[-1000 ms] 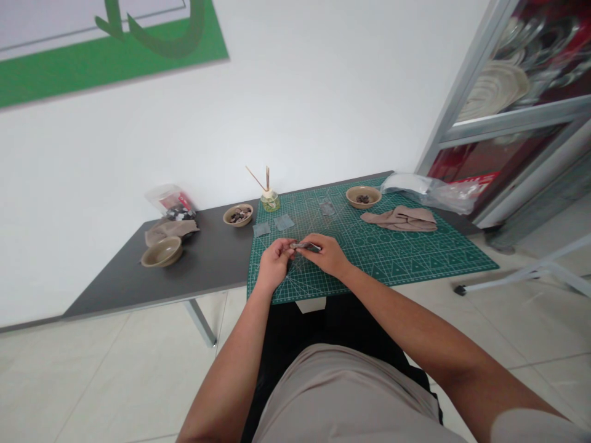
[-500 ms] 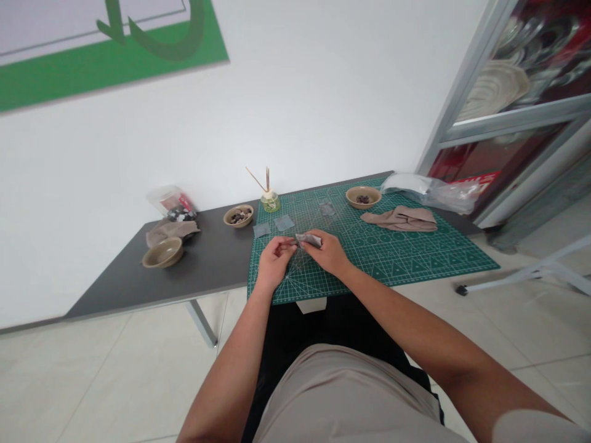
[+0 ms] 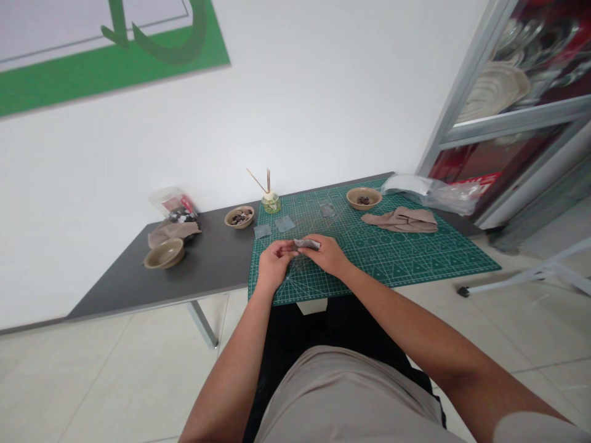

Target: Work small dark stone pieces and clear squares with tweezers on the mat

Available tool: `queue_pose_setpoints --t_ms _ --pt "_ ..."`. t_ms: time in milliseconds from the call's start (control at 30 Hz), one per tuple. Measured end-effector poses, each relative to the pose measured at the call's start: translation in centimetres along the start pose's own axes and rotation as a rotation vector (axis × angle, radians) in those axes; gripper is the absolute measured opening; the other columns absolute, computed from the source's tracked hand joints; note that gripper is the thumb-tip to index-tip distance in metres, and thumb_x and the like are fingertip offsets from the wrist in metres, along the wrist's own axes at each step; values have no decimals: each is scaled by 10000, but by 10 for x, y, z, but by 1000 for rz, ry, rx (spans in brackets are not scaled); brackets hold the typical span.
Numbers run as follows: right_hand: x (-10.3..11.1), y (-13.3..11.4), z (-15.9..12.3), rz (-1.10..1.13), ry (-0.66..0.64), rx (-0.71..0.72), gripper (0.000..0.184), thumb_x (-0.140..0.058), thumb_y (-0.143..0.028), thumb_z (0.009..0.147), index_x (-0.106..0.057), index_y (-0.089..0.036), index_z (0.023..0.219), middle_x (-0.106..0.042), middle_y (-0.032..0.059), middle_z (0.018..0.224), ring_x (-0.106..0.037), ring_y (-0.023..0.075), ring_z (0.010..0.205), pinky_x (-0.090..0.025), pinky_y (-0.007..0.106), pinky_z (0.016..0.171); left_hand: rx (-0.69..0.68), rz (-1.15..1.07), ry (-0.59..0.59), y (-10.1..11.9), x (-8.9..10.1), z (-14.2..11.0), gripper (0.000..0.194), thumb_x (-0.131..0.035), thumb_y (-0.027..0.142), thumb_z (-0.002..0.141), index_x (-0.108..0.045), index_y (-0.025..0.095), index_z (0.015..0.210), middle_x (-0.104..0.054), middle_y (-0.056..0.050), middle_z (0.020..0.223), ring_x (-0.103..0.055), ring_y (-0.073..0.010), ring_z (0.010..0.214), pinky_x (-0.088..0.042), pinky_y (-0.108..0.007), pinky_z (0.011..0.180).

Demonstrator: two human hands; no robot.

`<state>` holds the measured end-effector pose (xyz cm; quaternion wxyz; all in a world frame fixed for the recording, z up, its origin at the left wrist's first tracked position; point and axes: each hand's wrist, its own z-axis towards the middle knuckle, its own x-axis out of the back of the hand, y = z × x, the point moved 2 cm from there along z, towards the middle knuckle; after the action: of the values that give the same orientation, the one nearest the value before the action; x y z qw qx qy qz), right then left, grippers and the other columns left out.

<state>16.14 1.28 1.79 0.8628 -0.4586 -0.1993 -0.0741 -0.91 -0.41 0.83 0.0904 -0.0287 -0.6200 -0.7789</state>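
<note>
Over the front left of the green cutting mat, my right hand is closed on a small grey pouch-like piece that is slightly curled. My left hand has its fingertips pinched together at the left end of that piece; I cannot make out any separate item in them. Just beyond the hands lie small flat bluish-grey squares that look like little bags. A similar grey piece rests farther back on the mat.
A bowl of small dark and light pieces stands by a reed diffuser. Another bowl holds dark pieces, near a brown cloth and clear plastic. At left are a third bowl, a cloth and a clear bag.
The grey piece has tilted flatter between my hands, and my left fingertips have closed in on its left end. The things on the table have not moved.
</note>
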Motion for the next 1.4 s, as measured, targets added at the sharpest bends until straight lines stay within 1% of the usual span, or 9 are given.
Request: queue_pose_setpoints --t_ms 133,333,500,700,900,1067,1167,1267,1400 --pt "2 -1 0 12 -16 -2 117 -707 -263 812 -722 -212 916 -735 31 894 -669 183 825 -475 295 760 41 0 -7 4 -1 0 223 -727 191 646 -713 176 868 -728 -28 816 -662 -165 759 -512 -320 796" --pt "2 -1 -1 14 -12 -9 99 -710 -274 814 -710 -199 878 -713 13 821 -648 166 762 -457 280 717 42 26 -10 4 -1 -1 200 -713 196 655 -720 181 855 -728 -21 811 -649 -160 740 -498 -300 757" --pt "1 0 -1 -9 31 12 96 -685 -278 842 -706 -212 908 -719 25 866 -654 178 815 -463 294 753 34 43 11 1 1 -1 216 -734 214 648 -719 178 861 -701 -6 761 -614 -142 690 -469 -272 698" --pt "-1 1 -1 -32 -27 50 91 -673 -249 848 -697 -205 923 -710 32 891 -646 174 822 -460 293 757 21 68 9 2 1 -1 184 -713 211 672 -721 180 853 -697 -6 767 -605 -136 689 -460 -265 695" --pt "1 0 -2 -30 -6 15 85 -674 -280 839 -695 -207 876 -689 13 814 -626 164 759 -451 286 717 20 83 23 -1 1 -1 201 -713 215 677 -727 183 875 -693 -3 749 -601 -137 673 -460 -265 682" --pt "0 -1 -1 -64 -34 38 85 -652 -261 859 -689 -200 906 -698 32 858 -632 173 797 -448 295 740 14 61 -17 0 1 -1 190 -709 202 674 -719 187 863 -711 -9 790 -624 -144 710 -471 -272 712" --pt "0 -2 -2 -65 -50 52 80 -645 -253 863 -683 -199 907 -692 30 854 -629 171 795 -446 292 738 28 72 3 3 0 -1 171 -697 184 670 -716 186 841 -707 -6 767 -618 -147 696 -471 -277 702" --pt "1 -3 -3 -61 -31 44 71 -639 -257 863 -681 -206 888 -685 21 836 -622 166 775 -447 289 728 40 98 20 4 0 -1 167 -699 191 667 -717 187 833 -694 -3 744 -600 -144 672 -460 -273 681" --pt "0 -3 -2 -61 -27 54 79 -631 -256 875 -680 -210 916 -694 30 874 -632 173 818 -454 296 760 23 80 0 3 0 -1 186 -705 209 666 -710 183 850 -691 -6 756 -598 -141 679 -457 -272 688"
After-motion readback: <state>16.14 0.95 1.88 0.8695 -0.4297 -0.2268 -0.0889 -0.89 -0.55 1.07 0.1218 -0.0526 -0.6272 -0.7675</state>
